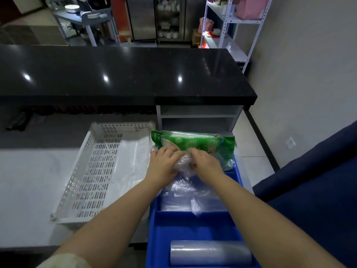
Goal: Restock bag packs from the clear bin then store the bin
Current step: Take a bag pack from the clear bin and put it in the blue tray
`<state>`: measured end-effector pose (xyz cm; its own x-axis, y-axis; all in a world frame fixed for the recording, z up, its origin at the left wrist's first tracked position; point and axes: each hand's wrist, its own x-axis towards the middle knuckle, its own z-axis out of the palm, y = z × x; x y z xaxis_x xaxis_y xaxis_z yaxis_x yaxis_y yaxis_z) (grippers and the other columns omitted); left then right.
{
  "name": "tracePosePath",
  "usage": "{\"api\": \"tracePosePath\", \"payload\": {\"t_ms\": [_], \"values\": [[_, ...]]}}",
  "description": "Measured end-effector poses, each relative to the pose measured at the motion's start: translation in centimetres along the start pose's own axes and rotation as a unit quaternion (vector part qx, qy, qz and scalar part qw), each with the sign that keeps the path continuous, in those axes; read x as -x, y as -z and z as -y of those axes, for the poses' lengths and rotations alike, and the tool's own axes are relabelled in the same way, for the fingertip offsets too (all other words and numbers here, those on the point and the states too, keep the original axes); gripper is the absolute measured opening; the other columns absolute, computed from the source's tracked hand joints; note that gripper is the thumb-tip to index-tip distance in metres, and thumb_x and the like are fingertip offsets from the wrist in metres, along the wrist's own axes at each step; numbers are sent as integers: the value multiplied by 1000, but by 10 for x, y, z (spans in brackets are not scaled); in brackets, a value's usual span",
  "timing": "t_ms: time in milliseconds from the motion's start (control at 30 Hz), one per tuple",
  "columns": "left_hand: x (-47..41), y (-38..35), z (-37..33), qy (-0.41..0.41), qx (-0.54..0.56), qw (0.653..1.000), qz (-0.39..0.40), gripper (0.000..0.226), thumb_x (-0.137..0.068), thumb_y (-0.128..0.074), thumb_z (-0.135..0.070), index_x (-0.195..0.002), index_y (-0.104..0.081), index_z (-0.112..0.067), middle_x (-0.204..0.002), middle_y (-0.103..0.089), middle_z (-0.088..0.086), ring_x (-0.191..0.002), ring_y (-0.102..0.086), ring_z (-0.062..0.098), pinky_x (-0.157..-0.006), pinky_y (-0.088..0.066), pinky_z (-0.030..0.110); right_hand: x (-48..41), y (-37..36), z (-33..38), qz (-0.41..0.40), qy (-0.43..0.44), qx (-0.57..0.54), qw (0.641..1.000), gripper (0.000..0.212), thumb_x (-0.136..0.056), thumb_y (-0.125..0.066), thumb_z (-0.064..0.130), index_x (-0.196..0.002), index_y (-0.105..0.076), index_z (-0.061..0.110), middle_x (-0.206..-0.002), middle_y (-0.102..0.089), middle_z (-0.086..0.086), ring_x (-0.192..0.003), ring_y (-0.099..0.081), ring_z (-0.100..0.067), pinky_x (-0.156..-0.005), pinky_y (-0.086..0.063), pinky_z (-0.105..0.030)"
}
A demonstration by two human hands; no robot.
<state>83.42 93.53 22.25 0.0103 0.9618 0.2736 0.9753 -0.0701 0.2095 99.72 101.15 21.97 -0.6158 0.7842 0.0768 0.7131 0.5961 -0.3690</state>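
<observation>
A green printed bag pack (202, 145) lies across the far end of a blue divided tray (195, 227). My left hand (164, 163) and my right hand (206, 163) are side by side just in front of it, both pinching a crumpled clear plastic bag (183, 161). Below the hands, loose clear bags (189, 192) fill the tray's middle compartment. A roll of clear film (210, 253) lies in the nearest compartment. A white perforated basket (92, 171) with clear plastic sheets inside sits to the left of the tray. No clear bin is visible.
A black glossy countertop (119, 74) runs across the back, with open grey shelves (199, 115) under its right end. The basket rests on a pale work surface (29, 190). A dark blue upholstered seat (316, 190) stands at the right.
</observation>
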Motion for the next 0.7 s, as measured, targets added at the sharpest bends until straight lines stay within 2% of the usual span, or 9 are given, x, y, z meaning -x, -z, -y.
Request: {"api": "tracePosePath", "payload": {"t_ms": [33, 100, 167, 233, 300, 367, 467, 600, 700], "values": [[-1, -1, 0, -5, -4, 1000, -8, 51, -65, -78, -30, -113, -67, -21, -111, -67, 7, -99, -60, 30, -82, -43, 45, -1, 1, -4, 34, -23, -19, 999, 35, -83, -62, 23, -113, -45, 28, -105, -60, -5, -91, -58, -28, -68, -48, -38], [-3, -3, -1, -12, -12, 1000, -8, 45, -64, -78, -29, -108, -69, -22, -102, -69, 4, -94, -61, 28, -78, -43, 42, -2, 7, -15, 92, -18, -14, 995, 31, -84, -58, 30, -112, -45, 32, -110, -54, -3, -100, -55, -27, -80, -49, -42], [-8, -5, -3, -19, -19, 1000, -2, 44, -59, -81, -26, -101, -72, -21, -95, -70, 3, -88, -62, 28, -74, -43, 42, 4, 16, -26, 119, -12, -5, 993, 36, -86, -51, 38, -122, -48, 35, -122, -46, -2, -113, -42, -24, -95, -39, -42], [-14, -8, -7, -17, -31, 999, -1, 41, -53, -83, -22, -93, -74, -20, -87, -70, 3, -81, -64, 28, -71, -44, 41, 12, 23, -34, 102, 15, 24, 994, 40, -89, -47, 42, -128, -50, 32, -134, -42, 0, -122, -31, -22, -101, -28, -41], [-19, -11, -12, -11, -39, 999, -15, 33, -54, -80, -18, -87, -74, -20, -80, -68, 3, -76, -63, 28, -69, -44, 40, 20, 26, -40, 45, 40, 43, 997, 45, -88, -51, 47, -128, -54, 26, -135, -43, -1, -125, -30, -21, -104, -27, -39], [-23, -15, -17, 0, -42, 999, -20, 28, -55, -76, -15, -83, -74, -19, -75, -66, 4, -74, -62, 29, -69, -44, 40, 28, 24, -39, 1, 52, 34, 998, 56, -81, -60, 54, -127, -55, 22, -129, -48, -3, -120, -37, -22, -101, -33, -39], [-23, -19, -19, 18, -34, 999, -3, 32, -54, -76, -13, -86, -74, -17, -77, -66, 5, -78, -62, 29, -73, -43, 42, 36, 10, -32, 28, 75, 67, 994, 64, -76, -62, 59, -127, -51, 24, -122, -52, -2, -110, -45, -23, -92, -41, -39], [-16, -12, -9, 18, 9, 1000, 20, 43, -67, -73, -25, -110, -68, -23, -102, -67, 1, -100, -58, 25, -86, -33, 41, 31, -1, -28, -26, 68, 39, 997, 40, -77, -72, 23, -115, -62, 19, -108, -62, -7, -95, -54, -29, -76, -46, -40], [-7, 1, 7, -13, 62, 998, 15, 50, -74, -72, -39, -121, -61, -26, -116, -62, -2, -111, -52, 22, -90, -36, 41, 27, -2, -32, -34, 81, 7, 996, 31, -76, -71, 11, -107, -68, 16, -100, -66, -8, -90, -57, -30, -67, -49, -39]]}}
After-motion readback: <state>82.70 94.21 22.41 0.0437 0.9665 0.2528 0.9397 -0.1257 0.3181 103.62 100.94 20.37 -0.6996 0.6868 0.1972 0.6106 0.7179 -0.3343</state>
